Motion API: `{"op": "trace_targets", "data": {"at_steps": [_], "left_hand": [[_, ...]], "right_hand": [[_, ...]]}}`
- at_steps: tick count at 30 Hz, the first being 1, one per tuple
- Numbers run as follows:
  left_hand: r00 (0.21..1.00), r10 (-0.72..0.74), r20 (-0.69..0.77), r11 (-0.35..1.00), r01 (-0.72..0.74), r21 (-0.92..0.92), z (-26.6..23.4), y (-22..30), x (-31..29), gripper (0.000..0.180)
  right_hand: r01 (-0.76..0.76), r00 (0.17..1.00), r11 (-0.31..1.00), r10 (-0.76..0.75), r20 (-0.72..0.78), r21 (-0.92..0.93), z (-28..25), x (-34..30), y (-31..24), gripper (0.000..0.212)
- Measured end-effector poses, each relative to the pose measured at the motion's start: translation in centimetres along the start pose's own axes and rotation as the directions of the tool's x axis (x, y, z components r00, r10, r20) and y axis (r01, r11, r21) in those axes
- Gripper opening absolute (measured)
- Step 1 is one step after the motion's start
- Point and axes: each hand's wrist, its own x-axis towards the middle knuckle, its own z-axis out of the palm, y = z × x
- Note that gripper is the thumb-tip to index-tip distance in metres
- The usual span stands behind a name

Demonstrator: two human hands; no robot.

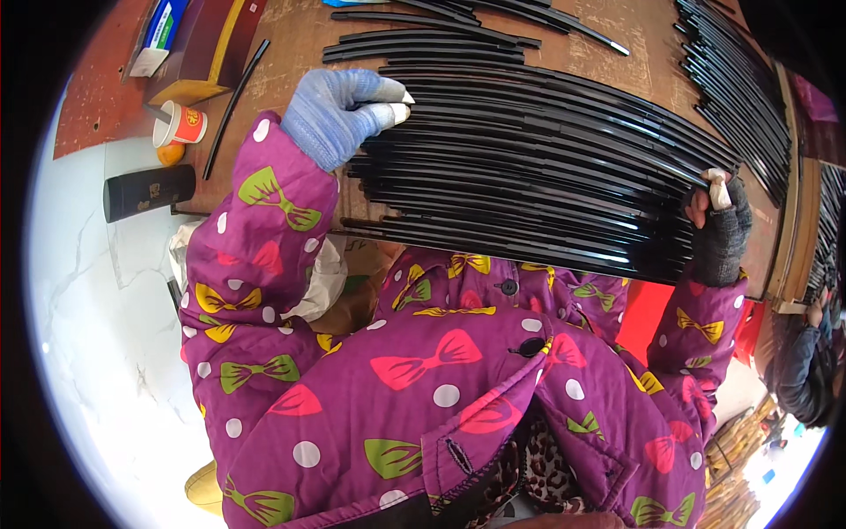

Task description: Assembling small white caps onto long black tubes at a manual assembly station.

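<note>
A wide row of thin, glossy black rods lies side by side across the brown table in front of me. My left hand, in a blue glove with white-wrapped thumb and fingertip, pinches at the left end of one rod in the upper part of the row. At the right ends is my right hand, in a dark grey glove with bare and white-wrapped fingertips. Its fingers are closed round a rod end, and the palm is hidden from view.
More black rods lie beyond the row, and another bundle rests at the far right. Along the left stand a paper cup, an orange fruit, a black case and a dark red box. A person's sleeve shows at right.
</note>
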Motion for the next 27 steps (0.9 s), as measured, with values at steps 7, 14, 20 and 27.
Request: {"op": "trace_targets", "data": {"at_steps": [7, 14, 20, 27], "left_hand": [[1.0, 0.008, 0.023, 1.0, -0.008, -0.012, -1.1, 0.0, 0.0, 0.016], [0.99, -0.113, 0.09, 0.99, 0.119, -0.071, -1.3, -0.3, -0.2, 0.018], [0.986, -0.126, 0.109, 0.979, 0.141, -0.144, -1.2, -1.6, 0.4, 0.019], [0.969, -0.229, 0.089, 0.97, 0.235, -0.065, -1.5, 0.2, -0.9, 0.018]], "right_hand": [[-0.02, 0.998, 0.997, 0.025, -0.06, 0.074, -4.3, -0.3, -0.2, 0.03], [-0.036, 0.988, 0.948, 0.081, -0.129, 0.317, -4.9, 0.2, 0.6, 0.049], [-0.048, 0.987, 0.945, 0.095, -0.13, 0.324, -5.1, -0.5, -0.1, 0.044], [-0.027, 0.996, 0.985, 0.04, -0.074, 0.173, -4.6, -0.9, 0.0, 0.026]]}}
